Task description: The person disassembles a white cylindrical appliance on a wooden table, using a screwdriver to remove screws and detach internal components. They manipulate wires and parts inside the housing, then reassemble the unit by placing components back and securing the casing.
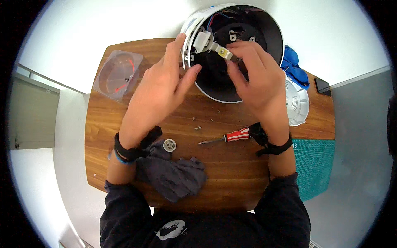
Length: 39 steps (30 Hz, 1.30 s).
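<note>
A round white appliance shell [271, 25] with a black inside lies tipped on its side at the far edge of the wooden table [231, 165]; coloured wires show inside it. My left hand [159, 84] grips the shell's white rim with the thumb reaching inside. My right hand [254, 76] pinches a small metal part with a yellow piece [223, 52], joined to a white plastic block [202, 40] inside the shell.
A red-and-white screwdriver [229, 136] lies by my right wrist, several loose screws [197, 127] beside it. A grey cloth [175, 173] and small white round part [169, 145] sit nearer me. A clear lid [118, 74], white vented cover [298, 103], blue cloth [294, 66], dark phone [322, 86] and green mat [316, 165] surround.
</note>
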Each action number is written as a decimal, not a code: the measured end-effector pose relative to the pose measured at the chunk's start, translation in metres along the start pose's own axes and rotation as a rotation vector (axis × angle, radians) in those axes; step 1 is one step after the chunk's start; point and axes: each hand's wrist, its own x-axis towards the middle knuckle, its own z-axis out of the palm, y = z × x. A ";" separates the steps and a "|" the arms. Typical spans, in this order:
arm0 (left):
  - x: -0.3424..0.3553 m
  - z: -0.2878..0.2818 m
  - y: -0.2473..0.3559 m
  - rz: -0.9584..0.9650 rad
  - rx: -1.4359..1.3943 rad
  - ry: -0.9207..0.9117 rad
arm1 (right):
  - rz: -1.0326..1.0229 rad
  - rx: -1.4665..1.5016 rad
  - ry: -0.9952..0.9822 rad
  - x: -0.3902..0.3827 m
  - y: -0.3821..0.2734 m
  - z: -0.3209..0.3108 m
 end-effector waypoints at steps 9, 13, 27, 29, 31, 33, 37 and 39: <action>0.002 -0.001 -0.009 0.015 -0.017 -0.006 | 0.133 0.239 -0.142 0.004 0.005 -0.024; 0.001 -0.001 -0.009 0.005 -0.037 -0.013 | 0.169 0.240 -0.209 0.005 0.016 -0.043; 0.000 -0.007 -0.002 -0.006 -0.093 -0.086 | 0.006 0.312 -0.552 0.009 0.027 -0.082; 0.000 -0.007 -0.003 -0.004 -0.094 -0.099 | 0.009 0.328 -0.567 0.007 0.025 -0.081; 0.000 -0.005 -0.009 0.028 -0.106 -0.083 | 0.041 0.352 -0.591 0.006 0.023 -0.081; -0.001 -0.005 -0.008 0.021 -0.161 -0.075 | 0.100 0.388 -0.622 0.006 0.021 -0.079; -0.002 -0.011 0.001 0.143 0.036 0.061 | 0.111 0.334 -0.596 0.004 0.018 -0.079; -0.001 -0.015 0.014 0.269 0.125 0.150 | 0.131 0.312 -0.593 0.001 0.018 -0.078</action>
